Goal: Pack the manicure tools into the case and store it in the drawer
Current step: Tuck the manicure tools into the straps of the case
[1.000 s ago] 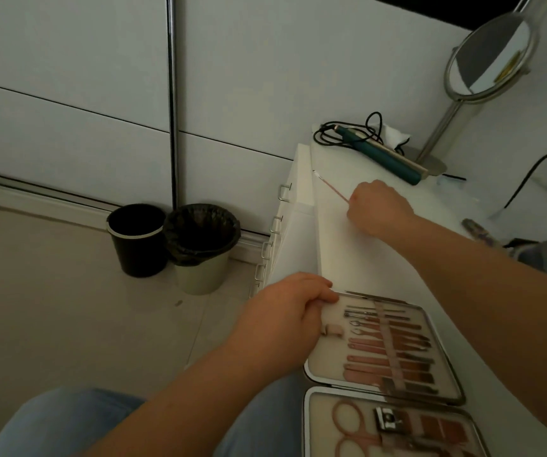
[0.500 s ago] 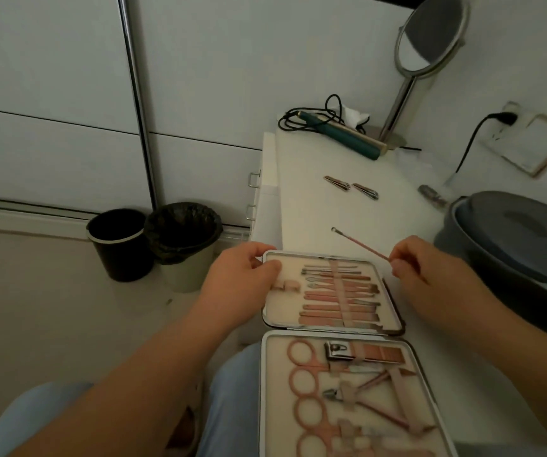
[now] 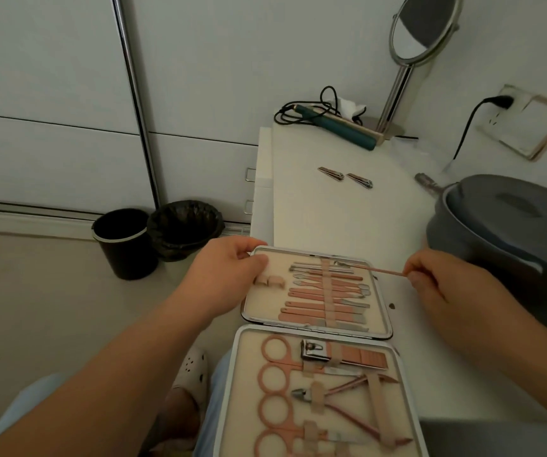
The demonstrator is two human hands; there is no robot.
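An open manicure case [image 3: 385, 311] lies on the white table [image 3: 338, 219], with rose-gold tools strapped into both halves. My left hand [image 3: 229, 275] grips the far left corner of the upper half. My right hand [image 3: 437, 278] pinches the end of a thin rose-gold stick tool [image 3: 381, 270], whose tip lies over the top row of the upper half. Two small nail clippers [image 3: 344, 177] lie loose farther back on the table. Drawer handles [image 3: 250, 174] show on the cabinet's left face.
A grey lidded tub [image 3: 509, 232] stands right of the case. A teal hair iron with black cord [image 3: 341, 127] and a round mirror [image 3: 420, 28] are at the back. Two waste bins [image 3: 153, 235] stand on the floor to the left.
My right hand has brought the stick tool from the far table back to the case's top row. My left hand stays on the case corner. The view has tilted toward the case.
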